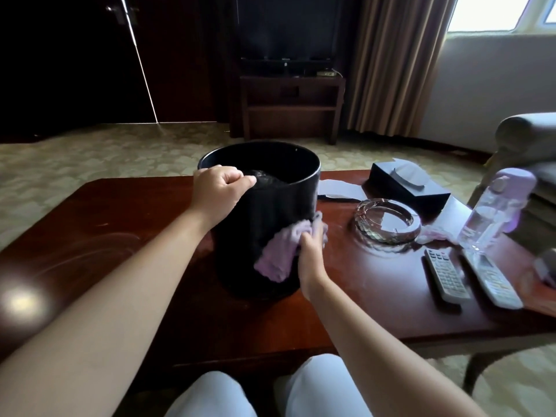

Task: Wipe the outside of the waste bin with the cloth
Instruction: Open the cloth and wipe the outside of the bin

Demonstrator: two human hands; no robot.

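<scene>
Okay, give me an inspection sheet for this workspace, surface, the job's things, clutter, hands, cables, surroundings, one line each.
Surface: dark wooden table, glossy, with glare at left.
Job's things: black waste bin upright on the table; purple cloth against its outer wall.
Clutter: glass ashtray, two remotes, water bottle, tissue box.
Hands: left hand grips the bin's rim; right hand holds the cloth.
Cables: nothing seen.
Surroundings: television on a stand, curtain, armchair, carpet.

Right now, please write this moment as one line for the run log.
left hand: grips rim of black round waste bin | right hand: presses lilac cloth on bin side | step: wiping
</scene>
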